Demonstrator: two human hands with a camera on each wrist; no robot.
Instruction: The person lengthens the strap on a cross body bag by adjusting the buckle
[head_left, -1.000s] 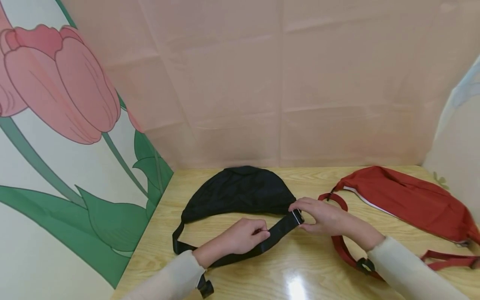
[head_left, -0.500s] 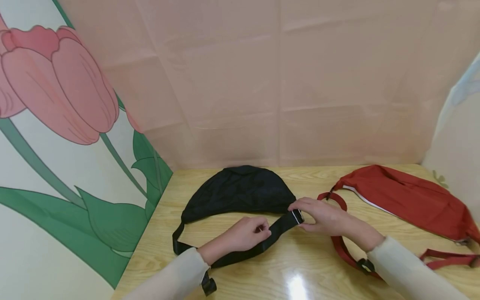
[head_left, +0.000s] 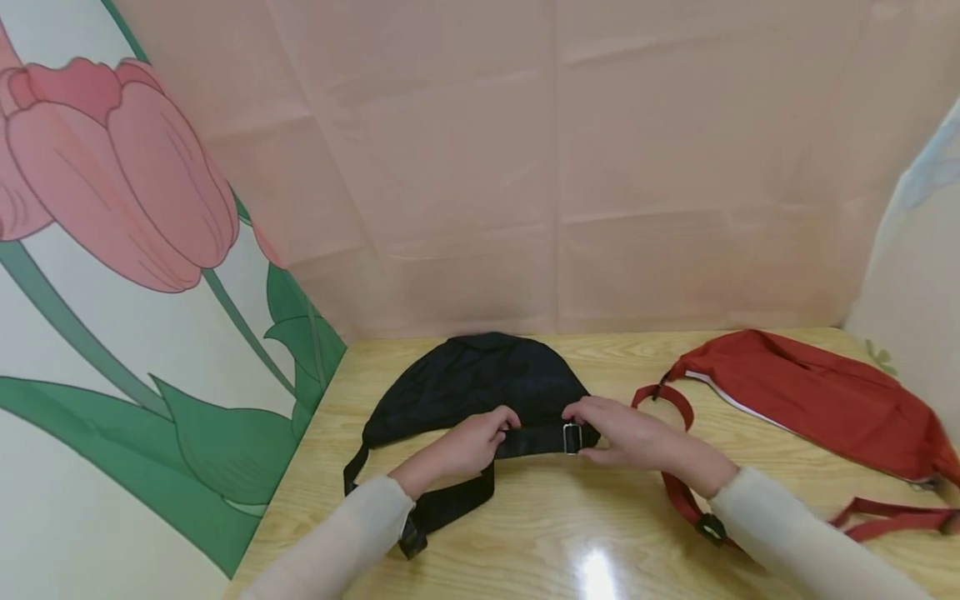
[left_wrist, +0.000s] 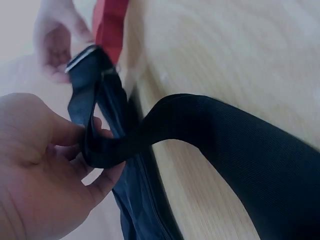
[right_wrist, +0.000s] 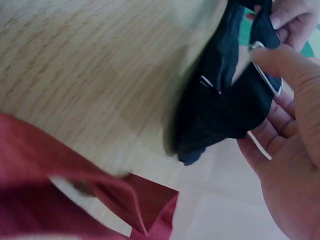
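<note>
A black waist bag (head_left: 480, 379) lies on the table with its curved top toward the back. Its black strap (left_wrist: 225, 140) runs from the bag's right end through a metal slider buckle (head_left: 572, 438). My left hand (head_left: 471, 442) pinches the strap between thumb and fingers, and the webbing bends round in a loop there. My right hand (head_left: 630, 435) pinches the strap at the slider, its thumb on the metal frame in the right wrist view. From the left hand the slack strap drops toward a black plastic clip (head_left: 412, 540) beside the left sleeve.
On the right lies a red waist bag (head_left: 810, 400), its red strap (head_left: 678, 492) and black buckle (head_left: 709, 527) partly under my right forearm. The wooden table (head_left: 540, 542) ends at a pink cloth backdrop (head_left: 465, 167). A tulip-printed panel (head_left: 120, 183) stands at the left.
My left hand has moved up and slightly left with the strap, which now lies nearly level along the bag's lower edge. The right hand and slider have shifted slightly left.
</note>
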